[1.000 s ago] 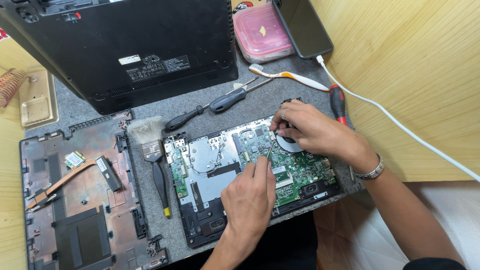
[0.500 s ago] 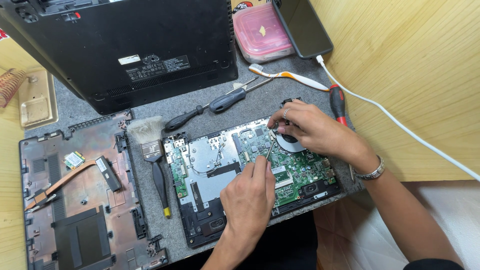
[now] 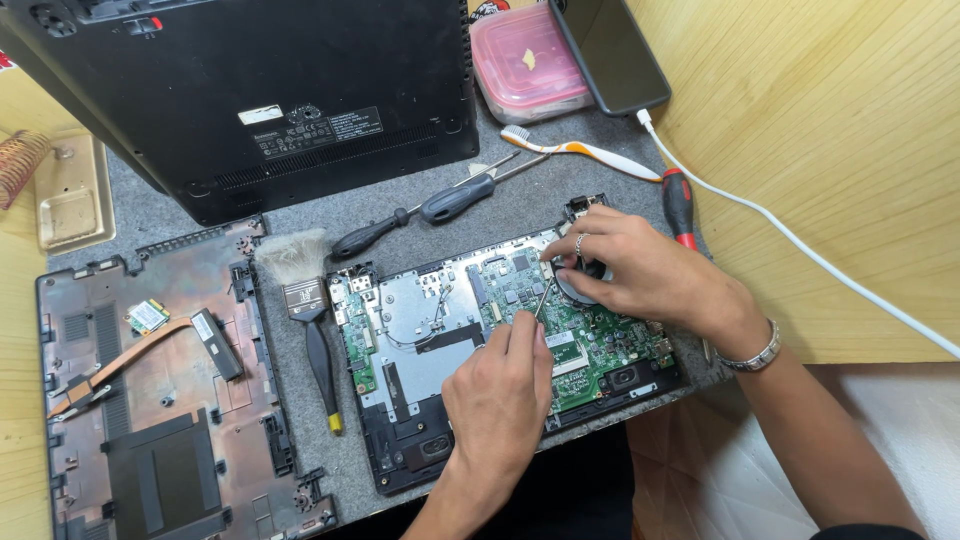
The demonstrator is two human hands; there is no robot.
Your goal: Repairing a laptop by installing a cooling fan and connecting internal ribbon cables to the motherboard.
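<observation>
An opened laptop base with a green motherboard [image 3: 600, 345] and a silver metal plate [image 3: 410, 310] lies on a grey mat [image 3: 545, 205]. My left hand [image 3: 500, 390] rests on the board and pinches a thin metal tool [image 3: 542, 297] whose tip points up toward the fan. My right hand [image 3: 650, 275], with a ring and a wrist bracelet, is curled over the round black fan [image 3: 580, 285] at the board's upper right corner, fingers gripping it. Most of the fan is hidden under those fingers.
A brush [image 3: 300, 285] lies left of the board. Two black screwdrivers [image 3: 455, 200], a toothbrush [image 3: 580, 150] and a red-handled screwdriver [image 3: 678, 205] lie behind it. Further off are a laptop shell [image 3: 270, 90], a bare bottom case [image 3: 150, 400], a pink box [image 3: 525, 60], a phone [image 3: 610, 50] and a white cable [image 3: 800, 245].
My right hand has shifted slightly down and left over the fan, covering more of it. My left hand has stayed almost still with the thin tool.
</observation>
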